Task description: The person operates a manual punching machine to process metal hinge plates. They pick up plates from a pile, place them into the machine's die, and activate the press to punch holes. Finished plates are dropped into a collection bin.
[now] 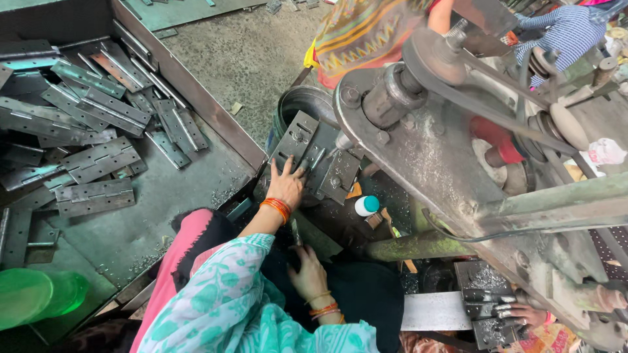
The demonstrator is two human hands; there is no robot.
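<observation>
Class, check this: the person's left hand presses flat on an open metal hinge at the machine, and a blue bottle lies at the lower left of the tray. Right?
Not quite. The bottle is green, not blue, as the head view shows. The left hand does press flat on the open hinge.

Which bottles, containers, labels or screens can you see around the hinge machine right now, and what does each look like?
No labels, signs or screens show.
Small bottle: white with a teal cap, on the machine bed right of the left hand.
Green plastic container: translucent, round, bottom-left corner.
Metal drum: dark, cylindrical, behind the hinge.
</observation>
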